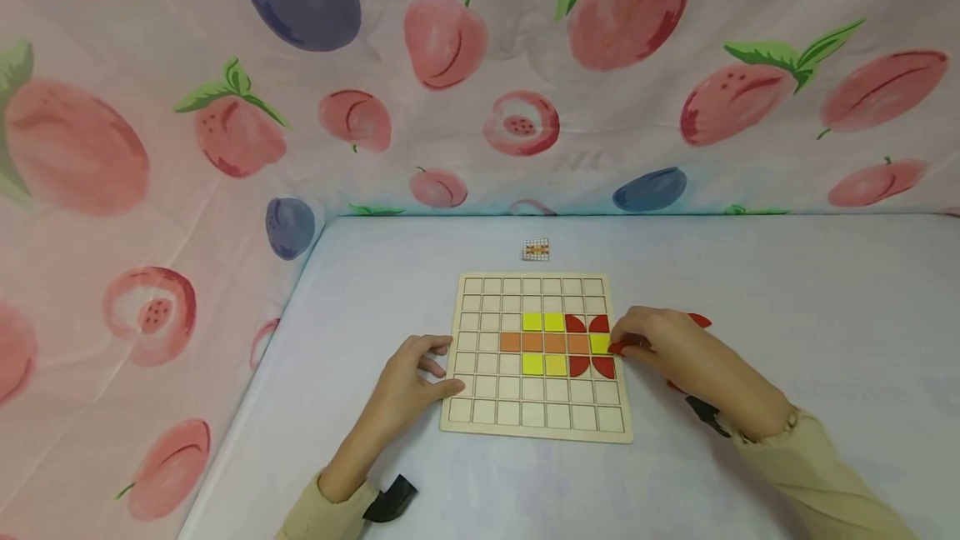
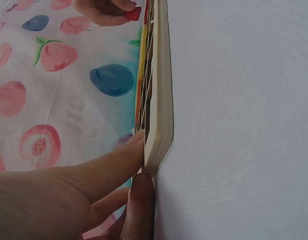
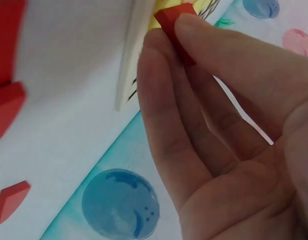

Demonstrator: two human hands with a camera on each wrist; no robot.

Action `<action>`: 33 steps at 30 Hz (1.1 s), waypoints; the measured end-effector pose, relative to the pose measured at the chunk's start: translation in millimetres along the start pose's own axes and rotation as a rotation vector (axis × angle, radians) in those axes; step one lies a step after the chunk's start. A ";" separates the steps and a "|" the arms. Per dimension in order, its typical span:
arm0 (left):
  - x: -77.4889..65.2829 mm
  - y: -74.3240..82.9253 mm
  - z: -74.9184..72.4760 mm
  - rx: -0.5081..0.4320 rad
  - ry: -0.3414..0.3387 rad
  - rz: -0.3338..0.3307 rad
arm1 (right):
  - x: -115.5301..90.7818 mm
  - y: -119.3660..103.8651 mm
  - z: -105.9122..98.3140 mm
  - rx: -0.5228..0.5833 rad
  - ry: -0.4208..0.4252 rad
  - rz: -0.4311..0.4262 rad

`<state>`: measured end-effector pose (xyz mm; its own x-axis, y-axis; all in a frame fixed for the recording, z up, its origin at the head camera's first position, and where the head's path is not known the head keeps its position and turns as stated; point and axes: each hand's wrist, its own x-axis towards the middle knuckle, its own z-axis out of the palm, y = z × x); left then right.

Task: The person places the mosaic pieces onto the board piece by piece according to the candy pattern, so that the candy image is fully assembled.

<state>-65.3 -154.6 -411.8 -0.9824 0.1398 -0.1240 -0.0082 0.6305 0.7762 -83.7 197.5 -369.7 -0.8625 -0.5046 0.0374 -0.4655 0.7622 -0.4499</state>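
A square wooden grid board [image 1: 532, 414] lies on the table with yellow squares [image 1: 554, 322], orange squares [image 1: 532, 342] and red quarter-circle pieces [image 1: 603, 367] in its cells. My left hand [image 1: 411, 377] rests at the board's left edge, thumb and fingers apart; in the left wrist view the thumb [image 2: 114, 167] reaches onto its top side. At the right edge, my right hand [image 1: 667, 344] pinches a small red piece [image 3: 176, 25] between thumb and fingertips, close to the yellow end square. The fingers partly cover that piece, so its full outline is hidden.
A small pattern card [image 1: 536, 250] lies behind the board. Loose red pieces [image 1: 700, 320] sit on the table beside and partly under my right hand. Fruit-printed cloth [image 1: 450, 123] rises at the back and left. Black straps [image 1: 391, 499] hang at both wrists.
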 end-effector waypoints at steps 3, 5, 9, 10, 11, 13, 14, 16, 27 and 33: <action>0.3 0.5 0.2 -0.001 0.000 -0.001 | 4.9 -2.5 0.3 -0.001 -0.005 -0.006; 0.4 0.9 0.2 0.000 0.002 0.005 | 8.3 -4.5 0.8 -0.007 -0.001 -0.011; 0.9 1.1 0.4 0.004 0.002 0.015 | 15.9 -8.5 2.5 -0.019 0.009 -0.034; 0.7 1.4 0.4 0.002 0.002 0.016 | 17.9 -9.6 3.1 -0.022 0.009 -0.037; 0.6 1.5 0.4 0.003 0.002 0.012 | 19.8 -10.8 3.5 -0.024 0.008 -0.044; 0.4 1.9 0.5 0.007 0.001 0.009 | 23.6 -13.6 4.3 -0.020 0.000 -0.050; 0.2 2.2 0.4 0.007 0.001 0.003 | 25.7 -15.1 4.9 -0.015 -0.005 -0.052; -0.1 2.4 0.4 0.007 0.002 -0.006 | 29.9 -18.4 6.2 0.001 -0.016 -0.058; 0.4 2.0 -0.4 0.008 0.003 -0.010 | 50.6 -34.2 17.0 0.055 0.004 -0.144; 0.7 1.7 -0.6 0.007 0.004 -0.010 | 62.5 -41.3 21.5 0.049 -0.011 -0.127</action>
<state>-66.1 -153.8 -410.1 -0.9831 0.1299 -0.1292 -0.0171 0.6371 0.7706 -114.2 125.7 -367.9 -0.7951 -0.6002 0.0872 -0.5601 0.6714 -0.4852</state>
